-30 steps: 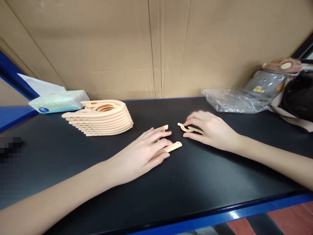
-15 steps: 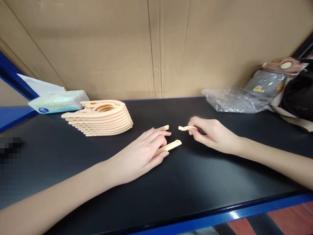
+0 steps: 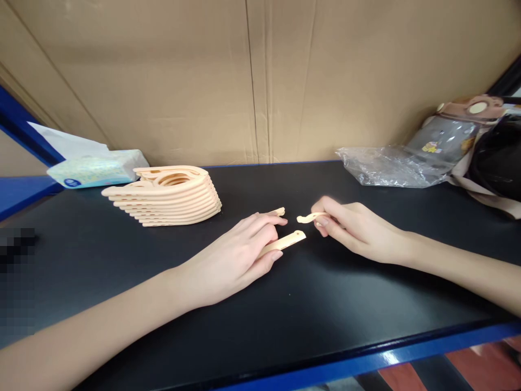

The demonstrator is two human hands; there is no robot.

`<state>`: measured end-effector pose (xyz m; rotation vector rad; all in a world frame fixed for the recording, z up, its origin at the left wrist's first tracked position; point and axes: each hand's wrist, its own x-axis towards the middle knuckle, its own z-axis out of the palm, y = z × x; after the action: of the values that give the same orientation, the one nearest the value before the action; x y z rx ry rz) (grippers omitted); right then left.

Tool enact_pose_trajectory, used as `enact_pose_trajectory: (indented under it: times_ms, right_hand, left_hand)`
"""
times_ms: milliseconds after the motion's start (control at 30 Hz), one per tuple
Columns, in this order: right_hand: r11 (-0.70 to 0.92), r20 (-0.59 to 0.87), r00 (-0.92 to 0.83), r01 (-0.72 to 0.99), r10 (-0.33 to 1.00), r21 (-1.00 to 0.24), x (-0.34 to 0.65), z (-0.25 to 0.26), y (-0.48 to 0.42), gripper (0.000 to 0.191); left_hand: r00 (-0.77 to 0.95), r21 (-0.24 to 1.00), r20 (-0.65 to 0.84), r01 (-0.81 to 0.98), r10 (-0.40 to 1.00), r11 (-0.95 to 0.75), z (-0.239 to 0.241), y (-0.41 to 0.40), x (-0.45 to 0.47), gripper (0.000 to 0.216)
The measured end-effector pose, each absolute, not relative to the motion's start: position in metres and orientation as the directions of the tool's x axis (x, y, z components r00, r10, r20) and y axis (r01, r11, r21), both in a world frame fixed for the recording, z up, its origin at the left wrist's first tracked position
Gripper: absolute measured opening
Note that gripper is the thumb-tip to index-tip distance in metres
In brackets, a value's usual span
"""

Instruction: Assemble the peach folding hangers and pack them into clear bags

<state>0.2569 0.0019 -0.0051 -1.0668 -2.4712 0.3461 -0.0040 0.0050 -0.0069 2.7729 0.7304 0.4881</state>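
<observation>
Fingers curled, my left hand (image 3: 248, 252) rests low over the table around cream plastic hanger pieces. One flat arm with a hole near its end (image 3: 291, 240) sticks out between thumb and index finger. A second cream end (image 3: 279, 212) shows past the far fingers; whether the two join under the hand is hidden. My right hand (image 3: 345, 225) pinches a small curved cream piece (image 3: 307, 218) between thumb and fingers, its free tip pointing left across a small gap. Left of my hands stands a neat stack of cream plastic folding hangers (image 3: 175, 198).
A tissue pack (image 3: 100, 168) lies at the back left beside the stack. Crumpled clear plastic (image 3: 386, 165), a bottle with a brown lid (image 3: 445, 138) and a black bag (image 3: 499, 163) are at the back right. Cardboard (image 3: 195, 81) rises behind the black table (image 3: 285, 336).
My right hand has come slightly nearer to me, and the tip of its curved piece has dipped. The pieces in my left hand have shifted slightly right.
</observation>
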Motion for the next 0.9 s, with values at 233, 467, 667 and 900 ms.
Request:
enact_pose_trajectory:
  times_ms: [233, 467, 667, 900]
  right_hand:
    - [0.642, 0.229, -0.601, 0.698, 0.766, -0.318, 0.2539, -0.004, -0.002, 0.025]
    - [0.645, 0.19, -0.638, 0.623, 0.746, -0.443, 0.2517, -0.0016, -0.0019, 0.03]
    - [0.653, 0.211, -0.651, 0.568, 0.729, -0.502, 0.2504, -0.0012, -0.003, 0.029]
    - [0.664, 0.237, -0.638, 0.594, 0.732, -0.454, 0.2473, -0.003, -0.004, 0.025]
  left_hand:
    - [0.806, 0.335, 0.251, 0.447, 0.536, -0.829, -0.0049, 0.0037, -0.0042, 0.018]
    - [0.808, 0.337, 0.255, 0.441, 0.532, -0.832, -0.0039, 0.0031, -0.0036, 0.018]
    - [0.811, 0.344, 0.262, 0.428, 0.523, -0.836, -0.0048, 0.0032, -0.0037, 0.016]
    - [0.811, 0.326, 0.271, 0.429, 0.518, -0.842, -0.0049, 0.0023, -0.0007, 0.016]
